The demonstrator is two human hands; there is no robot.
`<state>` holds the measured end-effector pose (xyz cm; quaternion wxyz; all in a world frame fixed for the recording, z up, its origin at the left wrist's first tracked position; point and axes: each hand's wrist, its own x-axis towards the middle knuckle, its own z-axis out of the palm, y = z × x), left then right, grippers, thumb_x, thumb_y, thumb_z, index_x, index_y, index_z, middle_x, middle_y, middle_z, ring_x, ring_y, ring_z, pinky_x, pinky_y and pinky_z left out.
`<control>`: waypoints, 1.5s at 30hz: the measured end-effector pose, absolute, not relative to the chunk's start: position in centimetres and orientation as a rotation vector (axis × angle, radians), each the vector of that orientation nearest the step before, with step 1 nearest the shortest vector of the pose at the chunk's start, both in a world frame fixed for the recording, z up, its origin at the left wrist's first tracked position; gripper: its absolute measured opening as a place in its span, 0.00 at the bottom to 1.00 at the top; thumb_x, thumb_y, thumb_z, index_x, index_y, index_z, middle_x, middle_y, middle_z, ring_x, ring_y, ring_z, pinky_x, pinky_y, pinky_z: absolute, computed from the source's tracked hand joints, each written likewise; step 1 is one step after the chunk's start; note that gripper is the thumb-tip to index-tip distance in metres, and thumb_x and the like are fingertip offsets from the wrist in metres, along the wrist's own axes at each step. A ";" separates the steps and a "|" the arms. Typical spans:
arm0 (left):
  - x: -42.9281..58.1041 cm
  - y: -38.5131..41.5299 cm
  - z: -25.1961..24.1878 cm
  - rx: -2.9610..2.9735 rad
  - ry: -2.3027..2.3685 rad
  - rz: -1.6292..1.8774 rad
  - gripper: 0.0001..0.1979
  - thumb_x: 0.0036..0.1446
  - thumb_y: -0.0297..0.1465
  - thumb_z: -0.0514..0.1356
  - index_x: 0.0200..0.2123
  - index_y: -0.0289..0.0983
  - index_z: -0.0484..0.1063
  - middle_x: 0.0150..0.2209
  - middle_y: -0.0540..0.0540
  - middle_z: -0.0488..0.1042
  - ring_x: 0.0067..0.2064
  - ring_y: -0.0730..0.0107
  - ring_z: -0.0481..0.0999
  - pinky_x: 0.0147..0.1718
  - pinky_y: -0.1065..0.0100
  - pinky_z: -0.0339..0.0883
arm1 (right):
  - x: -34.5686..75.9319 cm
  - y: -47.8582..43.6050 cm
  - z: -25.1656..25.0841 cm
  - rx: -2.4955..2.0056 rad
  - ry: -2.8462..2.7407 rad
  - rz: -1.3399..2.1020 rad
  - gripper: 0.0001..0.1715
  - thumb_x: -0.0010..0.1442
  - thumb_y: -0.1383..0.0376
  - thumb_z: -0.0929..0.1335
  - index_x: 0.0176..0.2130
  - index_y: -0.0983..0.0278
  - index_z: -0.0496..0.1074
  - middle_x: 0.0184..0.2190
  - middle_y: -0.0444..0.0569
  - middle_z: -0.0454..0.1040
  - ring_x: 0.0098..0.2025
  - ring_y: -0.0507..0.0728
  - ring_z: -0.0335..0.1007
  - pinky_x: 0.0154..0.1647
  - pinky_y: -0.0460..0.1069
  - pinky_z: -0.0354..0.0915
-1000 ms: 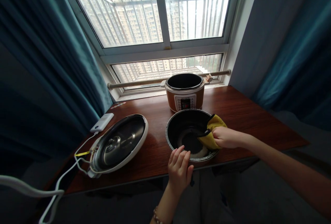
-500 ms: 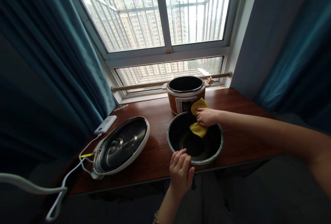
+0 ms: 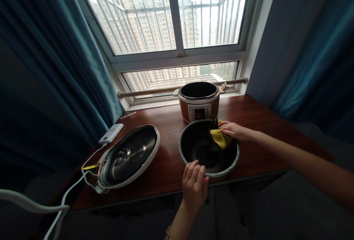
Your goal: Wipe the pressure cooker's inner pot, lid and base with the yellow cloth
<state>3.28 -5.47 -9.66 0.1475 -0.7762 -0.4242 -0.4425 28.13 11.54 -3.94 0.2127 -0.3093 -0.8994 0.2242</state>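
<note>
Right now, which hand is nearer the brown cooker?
Right. The right hand, holding the yellow cloth, is front-right of the cooker; the left hand is farther, at the near rim of the black pot.

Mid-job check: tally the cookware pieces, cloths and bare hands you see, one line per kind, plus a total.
Cookware pieces: 3 (black pot, cooker body, lid)
Cloths: 1 (yellow cloth)
Bare hands: 2 (left hand, right hand)
Total: 6
</note>
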 end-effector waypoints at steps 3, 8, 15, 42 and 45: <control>3.3 -5.4 -9.8 -2.225 -1.222 -1.265 0.12 0.58 0.27 0.48 0.42 0.33 0.68 0.36 0.41 0.74 0.47 0.60 0.71 0.49 0.57 0.62 | 29.2 8.6 -4.3 -0.917 -2.432 0.621 0.17 0.61 0.61 0.60 0.38 0.60 0.75 0.40 0.47 0.74 0.53 0.58 0.61 0.57 0.56 0.57; 3.3 -5.3 -10.1 -2.213 -1.216 -1.268 0.13 0.57 0.25 0.49 0.43 0.33 0.68 0.39 0.40 0.75 0.48 0.60 0.71 0.49 0.57 0.61 | 29.1 3.2 -4.1 -1.046 -2.387 0.615 0.17 0.63 0.63 0.58 0.40 0.61 0.73 0.40 0.47 0.74 0.55 0.58 0.58 0.58 0.57 0.56; 3.3 -5.4 -10.1 -2.237 -1.240 -1.219 0.16 0.56 0.23 0.50 0.48 0.31 0.67 0.47 0.38 0.73 0.53 0.60 0.67 0.51 0.57 0.60 | 27.2 -2.1 -3.9 -1.140 -2.284 0.548 0.18 0.63 0.65 0.56 0.43 0.63 0.71 0.43 0.50 0.72 0.57 0.60 0.56 0.60 0.60 0.52; 5.4 -8.8 -6.4 -2.393 -1.309 -1.479 0.23 0.55 0.19 0.52 0.54 0.35 0.60 0.53 0.38 0.66 0.59 0.57 0.59 0.53 0.52 0.62 | 21.9 -7.9 -5.9 -1.521 -1.644 0.164 0.18 0.57 0.62 0.64 0.48 0.61 0.68 0.47 0.55 0.67 0.49 0.63 0.64 0.49 0.60 0.64; 6.3 -8.2 -5.5 -2.479 -1.358 -1.392 0.20 0.56 0.22 0.52 0.53 0.35 0.62 0.53 0.39 0.66 0.59 0.58 0.60 0.55 0.52 0.60 | 22.1 -8.7 -7.5 -1.566 -1.521 0.154 0.20 0.54 0.59 0.66 0.46 0.62 0.66 0.43 0.56 0.65 0.43 0.62 0.66 0.42 0.57 0.68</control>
